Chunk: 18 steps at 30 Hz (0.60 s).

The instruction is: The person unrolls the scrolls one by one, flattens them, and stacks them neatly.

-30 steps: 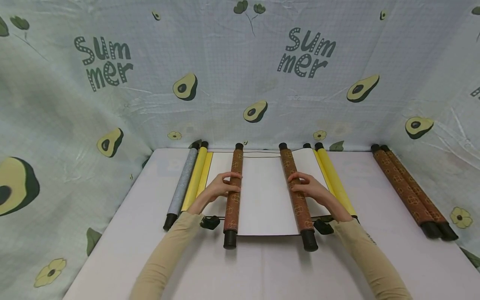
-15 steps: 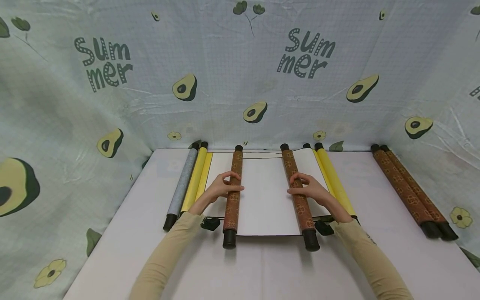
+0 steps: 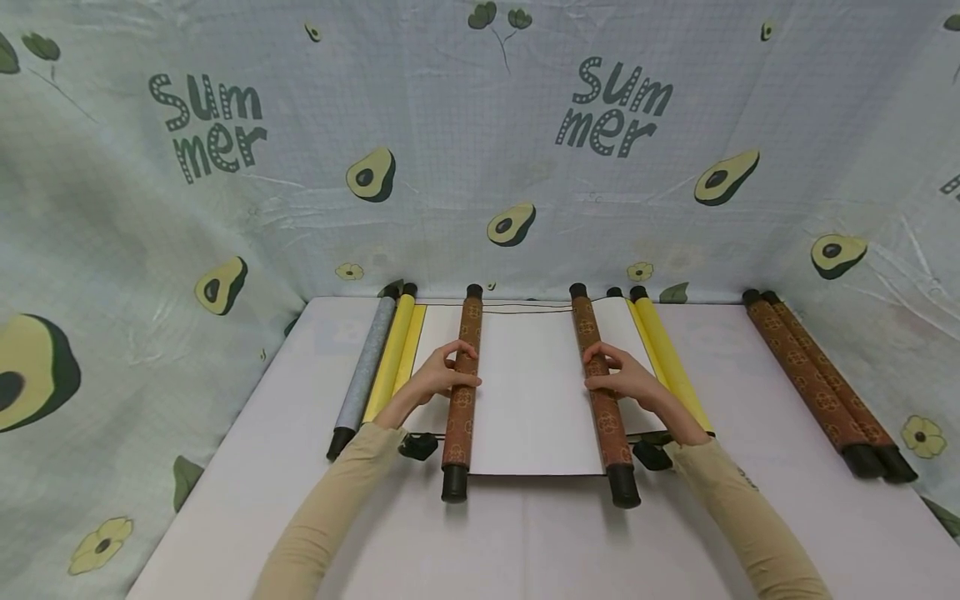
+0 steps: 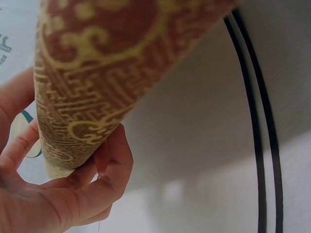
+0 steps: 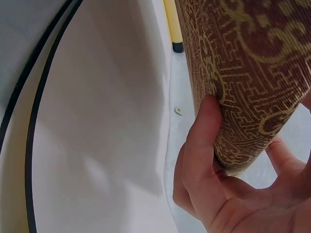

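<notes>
In the head view a scroll hangs or lies partly unrolled between two brown patterned rolls with black end knobs. My left hand [image 3: 438, 375] grips the left brown roll [image 3: 461, 425], and my right hand [image 3: 630, 382] grips the right brown roll [image 3: 609, 425]. White scroll paper [image 3: 534, 392] stretches between them. Seen from the left wrist, fingers [image 4: 114, 170] curl around the patterned roll [image 4: 92, 92]. The right wrist view has the thumb and fingers [image 5: 197, 160] around its roll [image 5: 248, 97]. Whether the scroll touches the sheet beneath is unclear.
Yellow rolls [image 3: 392, 358] [image 3: 671, 358] flank a white sheet [image 3: 435, 329] under the scroll. A grey roll [image 3: 365, 367] lies at left, two brown rolls [image 3: 806, 375] at right. Small black objects [image 3: 420, 447] [image 3: 651, 456] sit at the sheet's front edge. Behind hangs a printed cloth [image 3: 450, 108].
The two brown rolls have moved slightly apart, the left one leftward and the right one rightward, so more white paper shows between them. Both hands keep their hold.
</notes>
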{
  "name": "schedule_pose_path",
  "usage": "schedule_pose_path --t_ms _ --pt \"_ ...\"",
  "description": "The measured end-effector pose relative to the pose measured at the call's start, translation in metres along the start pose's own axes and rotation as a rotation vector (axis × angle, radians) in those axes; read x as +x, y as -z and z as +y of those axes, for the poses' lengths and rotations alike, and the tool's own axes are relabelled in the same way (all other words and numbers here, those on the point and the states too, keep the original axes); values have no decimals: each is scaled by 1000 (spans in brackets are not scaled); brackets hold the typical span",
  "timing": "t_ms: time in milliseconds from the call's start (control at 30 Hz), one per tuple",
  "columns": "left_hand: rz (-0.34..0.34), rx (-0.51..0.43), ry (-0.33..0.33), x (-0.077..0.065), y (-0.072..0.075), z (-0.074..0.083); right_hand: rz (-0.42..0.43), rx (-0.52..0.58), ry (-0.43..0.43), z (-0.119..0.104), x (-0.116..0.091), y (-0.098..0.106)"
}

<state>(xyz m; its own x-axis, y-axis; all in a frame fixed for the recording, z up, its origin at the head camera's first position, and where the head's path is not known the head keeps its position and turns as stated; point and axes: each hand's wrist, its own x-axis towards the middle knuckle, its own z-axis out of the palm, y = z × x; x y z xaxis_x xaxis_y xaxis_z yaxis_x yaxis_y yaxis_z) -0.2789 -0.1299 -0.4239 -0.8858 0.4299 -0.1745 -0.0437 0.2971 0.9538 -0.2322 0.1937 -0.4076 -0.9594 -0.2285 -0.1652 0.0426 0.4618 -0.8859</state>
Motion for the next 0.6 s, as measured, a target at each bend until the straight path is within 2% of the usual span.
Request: schedule_pose_path --t_ms 600 --pt "-13 0 5 -3 7 0 2 -29 22 0 -4 8"
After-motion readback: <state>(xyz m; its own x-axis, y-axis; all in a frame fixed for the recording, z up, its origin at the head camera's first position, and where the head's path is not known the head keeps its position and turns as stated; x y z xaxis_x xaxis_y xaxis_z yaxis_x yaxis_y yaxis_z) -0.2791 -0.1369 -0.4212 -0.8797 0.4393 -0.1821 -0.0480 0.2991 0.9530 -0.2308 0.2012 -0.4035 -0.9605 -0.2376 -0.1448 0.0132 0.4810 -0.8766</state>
